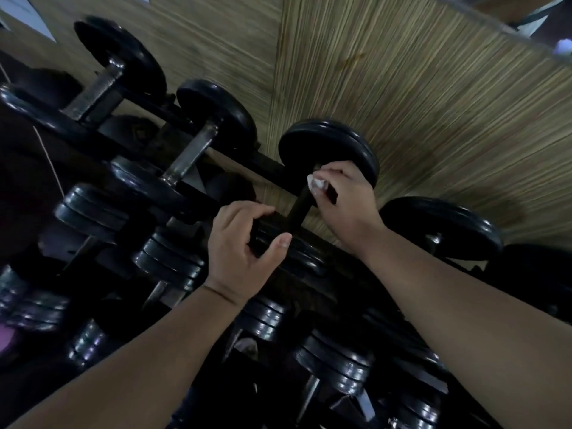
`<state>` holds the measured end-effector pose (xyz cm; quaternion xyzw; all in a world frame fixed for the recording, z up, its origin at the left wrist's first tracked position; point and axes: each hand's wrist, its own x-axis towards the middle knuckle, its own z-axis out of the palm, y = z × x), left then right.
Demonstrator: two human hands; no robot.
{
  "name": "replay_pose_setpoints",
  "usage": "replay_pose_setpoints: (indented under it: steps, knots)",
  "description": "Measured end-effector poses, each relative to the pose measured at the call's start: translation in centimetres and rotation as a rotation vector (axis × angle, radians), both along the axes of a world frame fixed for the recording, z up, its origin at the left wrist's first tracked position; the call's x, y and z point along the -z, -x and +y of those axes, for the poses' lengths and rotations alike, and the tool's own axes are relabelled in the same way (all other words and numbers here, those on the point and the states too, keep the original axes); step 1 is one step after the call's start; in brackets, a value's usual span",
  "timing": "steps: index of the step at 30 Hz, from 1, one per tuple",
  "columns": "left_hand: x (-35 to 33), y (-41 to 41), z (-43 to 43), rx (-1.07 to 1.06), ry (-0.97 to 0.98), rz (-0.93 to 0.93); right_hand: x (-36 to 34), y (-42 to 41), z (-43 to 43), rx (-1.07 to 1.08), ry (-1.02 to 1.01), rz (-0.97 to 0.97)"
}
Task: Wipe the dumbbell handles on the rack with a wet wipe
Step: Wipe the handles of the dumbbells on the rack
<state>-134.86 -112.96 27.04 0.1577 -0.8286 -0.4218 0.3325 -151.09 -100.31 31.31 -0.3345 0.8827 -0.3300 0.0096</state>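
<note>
Subject of inspection: one black dumbbell point(328, 147) lying across the top tier of the rack point(263, 164). All positions below are given relative to it.

Its far plate stands against the striped, wood-toned surface point(418, 103) behind. Its dark handle point(297, 210) runs from that plate down toward the viewer.

Right hand point(343, 199): placed at the far end of the handle, just under the far plate. The fingers are curled around the bar and press a crumpled white wet wipe point(317, 184) against it. The grip is tight, holding the wipe on the metal. Only a small part of the wipe shows between the fingertips.

Left hand point(241, 252): at the near end of this dumbbell. The fingers are hooked over the rim of the near plate point(301, 253) and the thumb is set against its face, a firm hold on the weight itself. A thin band point(216, 291) circles the wrist.

Neighbouring stock:
- To the left of the dumbbell on the same tier lie two more dumbbells with bare grey steel handles, one adjacent point(192, 156) and one farther off point(99, 91). Both are blurred.
- To its right, one further black plate point(442, 227) rests on the tier.
- Below it and nearer the viewer, a lower row of stacked-plate dumbbells point(334, 363) sits in deep shadow — detail there cannot be read.
</note>
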Motion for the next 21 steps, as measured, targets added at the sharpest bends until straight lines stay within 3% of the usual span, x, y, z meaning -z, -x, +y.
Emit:
replay_pose_setpoints:
  steps: [3, 8, 13, 18, 21]
  knots:
    - [0.4, 0.3, 0.0, -0.023, 0.012, 0.055, 0.4, 0.4, 0.3, -0.073, -0.020, 0.032]
    - [0.8, 0.4, 0.0, -0.028, 0.028, 0.103, -0.4, 0.4, 0.4, -0.507, -0.215, 0.065]
    - [0.8, 0.5, 0.0, -0.034, 0.028, 0.126, -1.5, 2.0, -1.0, -0.202, -0.274, 0.067]
    - [1.0, 0.6, 0.0, -0.050, 0.046, 0.137, -1.2, 0.1, -0.3, -0.615, -0.282, 0.103]
    - [1.1, 0.6, -0.1, -0.050, 0.042, 0.137, -1.4, 1.4, -0.4, -0.552, -0.284, 0.102]
